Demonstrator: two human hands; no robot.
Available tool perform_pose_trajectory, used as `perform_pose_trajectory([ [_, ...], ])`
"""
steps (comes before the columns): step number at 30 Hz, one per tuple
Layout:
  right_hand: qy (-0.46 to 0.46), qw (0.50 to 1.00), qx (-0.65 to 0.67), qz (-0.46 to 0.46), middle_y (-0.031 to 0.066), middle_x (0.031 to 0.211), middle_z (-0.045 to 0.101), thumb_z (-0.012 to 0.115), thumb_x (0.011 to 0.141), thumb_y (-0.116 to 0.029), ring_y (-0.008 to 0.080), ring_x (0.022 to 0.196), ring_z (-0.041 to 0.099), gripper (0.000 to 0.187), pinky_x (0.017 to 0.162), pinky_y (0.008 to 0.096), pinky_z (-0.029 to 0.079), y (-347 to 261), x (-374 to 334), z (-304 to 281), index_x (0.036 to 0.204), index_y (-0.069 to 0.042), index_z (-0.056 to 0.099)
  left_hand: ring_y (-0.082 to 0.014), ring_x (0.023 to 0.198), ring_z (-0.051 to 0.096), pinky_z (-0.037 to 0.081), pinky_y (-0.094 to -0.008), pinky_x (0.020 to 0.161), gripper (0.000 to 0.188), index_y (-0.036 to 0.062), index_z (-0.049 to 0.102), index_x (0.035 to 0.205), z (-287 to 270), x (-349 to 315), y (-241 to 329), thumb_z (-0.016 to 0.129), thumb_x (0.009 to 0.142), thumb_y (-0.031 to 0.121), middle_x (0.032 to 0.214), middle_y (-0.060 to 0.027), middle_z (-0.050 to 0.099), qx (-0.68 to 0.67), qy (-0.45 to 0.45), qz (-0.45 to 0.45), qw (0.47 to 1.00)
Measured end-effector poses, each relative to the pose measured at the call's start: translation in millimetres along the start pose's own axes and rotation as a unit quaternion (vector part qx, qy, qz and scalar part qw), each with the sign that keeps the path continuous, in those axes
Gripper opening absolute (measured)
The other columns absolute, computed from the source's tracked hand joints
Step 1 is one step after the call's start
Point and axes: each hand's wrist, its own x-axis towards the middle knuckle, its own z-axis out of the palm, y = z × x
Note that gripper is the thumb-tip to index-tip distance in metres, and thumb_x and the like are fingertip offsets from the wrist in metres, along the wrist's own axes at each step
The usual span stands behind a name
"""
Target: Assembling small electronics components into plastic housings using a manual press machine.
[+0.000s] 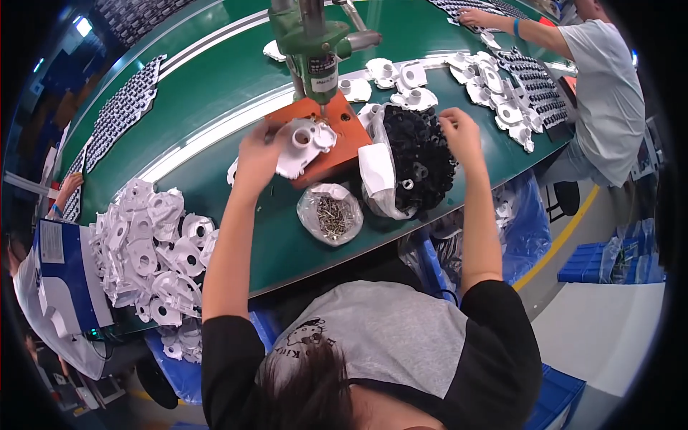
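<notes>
Just above the frame's centre, my left grip [259, 154] is closed on the edge of a white part [295, 159] at the orange block [350, 141]. Right of centre, my right grip [464, 138] is at the black pieces [424, 161]; whether it pinches one I can't tell.

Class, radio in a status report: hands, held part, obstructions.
Left hand holding white part over orange block. Right hand at black parts, contact unclear. Bag of metal pieces nearby, seemingly not in the way.

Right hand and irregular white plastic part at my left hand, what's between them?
Head view: heap of small black plastic parts, a clear plastic bag, then the orange rectangular block.
</notes>
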Motion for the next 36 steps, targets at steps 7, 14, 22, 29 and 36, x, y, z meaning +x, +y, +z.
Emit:
perform_pose_trajectory([
  [7, -0.098, 0.977, -0.191, 0.009, 0.0194, 0.087, 0.064, 0.064, 0.073, -0.017, 0.0353, 0.087, 0.061, 0.02, 0.077, 0.0401, 0.048, 80, 32, 8, 0.088, -0.003, 0.063, -0.0333, 0.078, 0.061, 0.047, -0.0378, 0.069, 0.018, 0.0012, 0.06, 0.091, 31, 47, -20, 0.058, 0.083, 0.017, 0.084, -0.0179, 0.062, 0.14, 0.021, 0.104, 0.984],
  [14, -0.046, 0.996, -0.058, 0.047, 0.0106, 0.074, 0.065, 0.058, 0.079, -0.011, 0.0161, 0.07, 0.063, 0.028, 0.066, 0.0287, 0.048, 83, 40, -4, 0.105, -0.002, 0.064, -0.0292, 0.087, 0.054, 0.041, -0.0399, 0.074, 0.008, 0.0084, 0.065, 0.08, 35, 42, -31, 0.062, 0.076, 0.014, 0.09, -0.0113, 0.056, 0.263, 0.059, 0.208, 0.94],
  [22, -0.113, 0.974, 0.032, -0.196, 0.0071, 0.085, 0.063, 0.062, 0.08, -0.007, 0.0128, 0.077, 0.059, 0.018, 0.069, 0.0253, 0.046, -86, 14, 51, 0.096, -0.003, 0.069, -0.0318, 0.119, 0.039, 0.027, -0.0495, 0.096, 0.031, 0.0074, 0.051, 0.107, 49, 26, -43, 0.058, 0.077, 0.013, 0.12, -0.0139, 0.046, 0.37, 0.13, 0.204, 0.897],
  [29, -0.179, 0.894, 0.009, -0.411, 0.0114, 0.083, 0.065, 0.067, 0.073, -0.007, 0.0269, 0.085, 0.061, 0.011, 0.074, 0.035, 0.05, -99, 23, 121, 0.082, -0.001, 0.068, -0.034, 0.135, 0.022, 0.015, -0.0602, 0.106, 0.043, 0.0048, 0.043, 0.123, 54, 5, -43, 0.053, 0.082, 0.014, 0.14, -0.0162, 0.034, 0.301, 0.096, 0.141, 0.938],
  [36, -0.225, 0.848, -0.104, -0.468, 0.0081, 0.112, 0.062, 0.058, 0.082, -0.015, 0.0269, 0.109, 0.052, 0.027, 0.092, 0.039, 0.038, -105, 5, 104, 0.106, -0.003, 0.063, -0.0326, 0.133, 0.029, 0.011, -0.0588, 0.107, 0.04, -0.0051, 0.044, 0.12, 50, 3, -42, 0.048, 0.085, 0.013, 0.131, -0.0186, 0.045, 0.299, 0.1, 0.18, 0.932],
])
